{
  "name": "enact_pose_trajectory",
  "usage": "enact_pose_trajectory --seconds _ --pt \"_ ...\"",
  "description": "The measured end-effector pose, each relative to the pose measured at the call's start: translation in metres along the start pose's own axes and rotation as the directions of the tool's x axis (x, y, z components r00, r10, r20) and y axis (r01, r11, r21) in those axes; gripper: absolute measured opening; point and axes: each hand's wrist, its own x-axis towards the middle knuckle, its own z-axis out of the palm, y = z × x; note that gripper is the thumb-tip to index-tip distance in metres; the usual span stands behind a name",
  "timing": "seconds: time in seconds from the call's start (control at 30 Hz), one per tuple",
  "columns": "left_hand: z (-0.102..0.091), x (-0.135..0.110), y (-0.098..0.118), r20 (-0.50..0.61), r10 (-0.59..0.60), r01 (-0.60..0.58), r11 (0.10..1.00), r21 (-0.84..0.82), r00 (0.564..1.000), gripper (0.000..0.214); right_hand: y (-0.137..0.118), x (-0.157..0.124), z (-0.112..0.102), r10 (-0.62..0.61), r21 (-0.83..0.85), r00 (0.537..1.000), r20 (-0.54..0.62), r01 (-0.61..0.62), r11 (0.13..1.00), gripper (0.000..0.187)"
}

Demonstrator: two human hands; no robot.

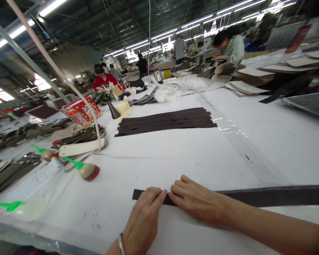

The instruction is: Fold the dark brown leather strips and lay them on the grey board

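Observation:
A long dark brown leather strip (268,196) lies flat on the white table (175,156), running from near the front middle out to the right edge. My left hand (145,216) presses its fingertips down on the strip close to its left end. My right hand (195,198) lies flat on the strip just to the right, fingers together, touching the left hand's fingertips. Neither hand lifts the strip.
A row of dark leather strips (166,121) lies further back. Glue bottles with green nozzles (83,168) and a green-tipped one (18,207) lie at the left, beside piles of straps (7,173). A red packet (81,111) hangs there. Other people work at the back.

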Motion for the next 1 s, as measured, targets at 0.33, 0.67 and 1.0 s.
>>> enact_pose_trajectory --seconds 0.33,0.67,1.0 --pt "0.017 -0.007 0.001 0.031 0.010 -0.014 0.993 0.119 0.999 0.052 0.002 -0.020 -0.002 -0.005 -0.017 1.000 -0.009 0.005 1.000 0.013" --pt "0.022 -0.012 0.005 -0.011 0.067 -0.060 0.944 0.323 0.998 0.062 0.011 -0.064 -0.013 0.014 -0.026 1.000 -0.002 -0.014 1.000 0.017" --pt "0.018 -0.016 -0.003 0.015 0.103 -0.102 0.934 0.343 0.995 0.064 0.011 -0.084 -0.017 0.019 -0.039 1.000 -0.013 -0.020 0.999 0.018"
